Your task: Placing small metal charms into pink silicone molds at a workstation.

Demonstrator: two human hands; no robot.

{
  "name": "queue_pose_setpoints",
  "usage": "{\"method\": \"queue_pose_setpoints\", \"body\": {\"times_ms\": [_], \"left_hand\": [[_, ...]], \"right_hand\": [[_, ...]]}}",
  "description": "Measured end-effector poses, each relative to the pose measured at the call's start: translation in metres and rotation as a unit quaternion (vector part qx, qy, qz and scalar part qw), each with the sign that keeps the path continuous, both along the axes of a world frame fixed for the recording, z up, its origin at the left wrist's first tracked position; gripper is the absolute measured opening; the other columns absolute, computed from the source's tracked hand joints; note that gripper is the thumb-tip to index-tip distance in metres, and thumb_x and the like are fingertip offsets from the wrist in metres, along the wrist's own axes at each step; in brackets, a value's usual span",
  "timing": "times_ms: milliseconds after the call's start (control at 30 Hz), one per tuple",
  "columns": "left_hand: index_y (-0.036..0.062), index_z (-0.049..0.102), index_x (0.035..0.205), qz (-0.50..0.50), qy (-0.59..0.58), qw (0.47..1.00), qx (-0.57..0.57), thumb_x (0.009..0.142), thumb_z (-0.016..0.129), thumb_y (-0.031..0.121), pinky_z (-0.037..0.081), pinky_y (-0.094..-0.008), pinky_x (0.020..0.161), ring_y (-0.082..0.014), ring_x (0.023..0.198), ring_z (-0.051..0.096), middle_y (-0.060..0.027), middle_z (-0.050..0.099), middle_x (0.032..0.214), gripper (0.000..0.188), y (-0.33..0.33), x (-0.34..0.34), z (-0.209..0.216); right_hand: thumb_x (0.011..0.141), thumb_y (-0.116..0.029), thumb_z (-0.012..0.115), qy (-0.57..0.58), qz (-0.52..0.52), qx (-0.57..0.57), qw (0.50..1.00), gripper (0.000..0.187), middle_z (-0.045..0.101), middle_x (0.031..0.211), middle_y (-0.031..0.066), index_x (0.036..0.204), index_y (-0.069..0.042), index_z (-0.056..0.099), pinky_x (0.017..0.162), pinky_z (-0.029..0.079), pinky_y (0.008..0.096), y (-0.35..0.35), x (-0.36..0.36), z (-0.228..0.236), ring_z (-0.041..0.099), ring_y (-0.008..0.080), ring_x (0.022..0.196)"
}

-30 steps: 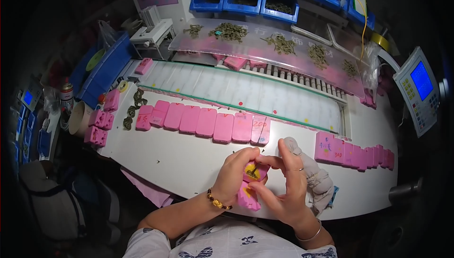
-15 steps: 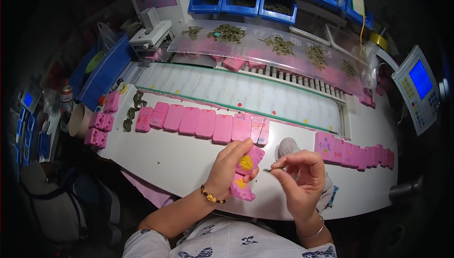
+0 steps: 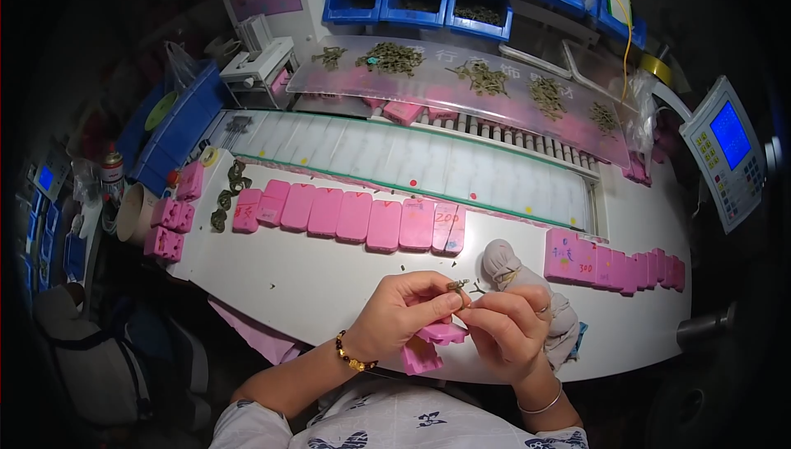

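Over the near edge of the white worktable (image 3: 313, 284), the left hand (image 3: 401, 313) was curled, fingertips pinched on a small dark metal piece (image 3: 458, 286) while a pink plastic hinged block (image 3: 432, 345) hung beneath its palm. The right hand (image 3: 509, 329) met it, fingers closed on the same tiny piece, just before a grey stuffed cloth bundle (image 3: 504, 264).

White worktable (image 3: 329, 284), blue bins (image 3: 428, 4) — dark surroundings, control panel (image 3: 729, 152)
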State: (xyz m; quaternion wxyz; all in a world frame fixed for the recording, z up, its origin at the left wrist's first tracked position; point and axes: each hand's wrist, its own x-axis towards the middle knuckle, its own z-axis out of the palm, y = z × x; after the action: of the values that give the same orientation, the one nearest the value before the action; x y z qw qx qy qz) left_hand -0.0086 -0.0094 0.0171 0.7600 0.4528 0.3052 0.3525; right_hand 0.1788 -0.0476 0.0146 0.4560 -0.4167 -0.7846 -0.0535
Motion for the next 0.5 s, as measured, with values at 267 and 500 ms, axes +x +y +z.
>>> {"method": "queue_pose_setpoints", "body": {"times_ms": [267,500], "left_hand": [[-0.0034,0.065,0.098,0.007,0.019,0.999,-0.037,0.096,0.060,0.009,0.050,-0.0210,0.072,-0.0064,0.077,0.061,-0.0038,0.066,0.084,0.014,0.0015,-0.0011,-0.0015],[-0.0031,0.065,0.100,0.001,0.020,0.999,-0.025,0.096,0.061,0.010,0.050,-0.0208,0.073,-0.0055,0.080,0.061,-0.0034,0.067,0.088,0.014,0.0005,-0.0007,-0.0082]], "right_hand": [[0.065,-0.012,0.079,-0.005,-0.004,-0.010,1.000,0.023,0.064,0.084,-0.0048,0.086,-0.016,0.071,0.068,0.037,0.0305,0.0006,0.0018,-0.0016,0.055,0.0153,0.076],[0.065,-0.012,0.079,-0.042,-0.018,0.006,0.999,0.023,0.064,0.085,-0.0055,0.087,-0.016,0.071,0.069,0.037,0.0307,0.0006,0.0016,-0.0020,0.055,0.0140,0.077]]}}
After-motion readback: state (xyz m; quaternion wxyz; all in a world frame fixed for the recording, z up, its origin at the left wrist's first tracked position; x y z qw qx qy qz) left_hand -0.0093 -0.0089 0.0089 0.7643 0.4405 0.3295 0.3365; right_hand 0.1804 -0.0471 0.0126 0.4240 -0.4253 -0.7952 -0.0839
